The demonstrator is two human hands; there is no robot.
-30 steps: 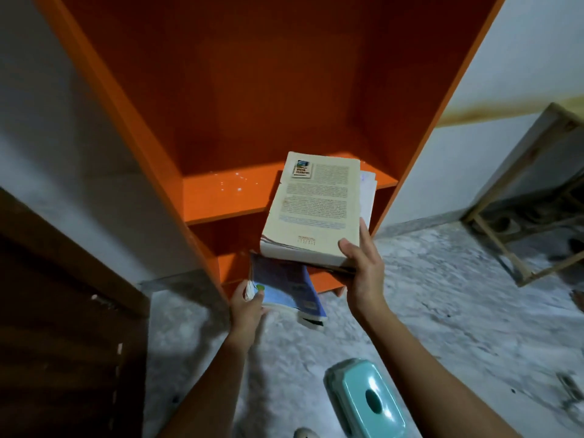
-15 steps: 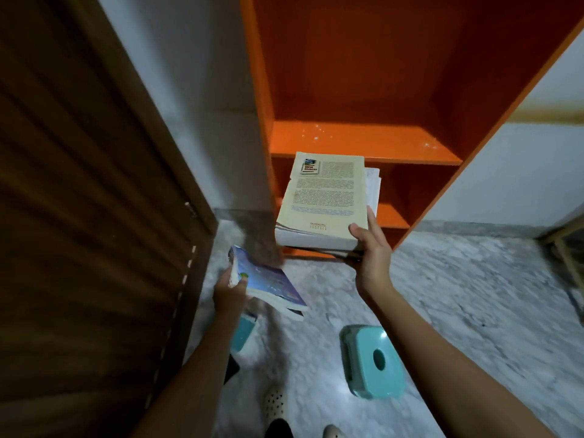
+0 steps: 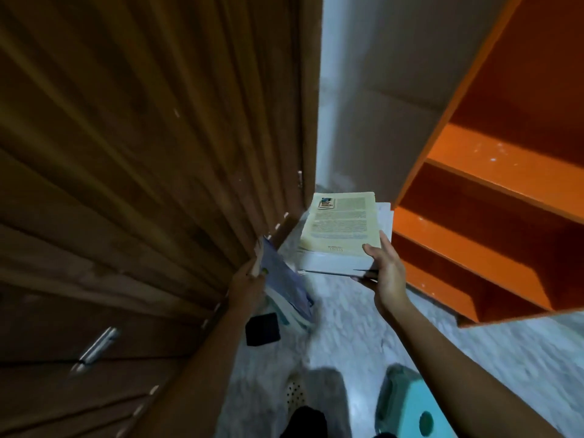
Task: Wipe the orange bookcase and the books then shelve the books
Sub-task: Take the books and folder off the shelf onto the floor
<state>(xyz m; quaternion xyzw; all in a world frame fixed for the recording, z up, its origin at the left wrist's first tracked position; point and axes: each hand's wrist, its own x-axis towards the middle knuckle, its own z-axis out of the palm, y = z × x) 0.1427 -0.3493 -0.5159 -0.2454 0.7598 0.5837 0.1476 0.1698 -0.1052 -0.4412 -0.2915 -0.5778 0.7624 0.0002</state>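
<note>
Marble floor [image 3: 474,358], orange bookcase [image 3: 493,159], teal stool [image 3: 404,403], black object [image 3: 262,329]

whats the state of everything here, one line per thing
left hand, grips the blue book
blue book, closed, held tilted, blurred
right hand, holds the stack of books, thumb on top
stack of books, closed, flat, cream cover on top, not shelved
orange bookcase, visible shelves bare, white specks on them
teal stool, on the floor, untouched
</note>
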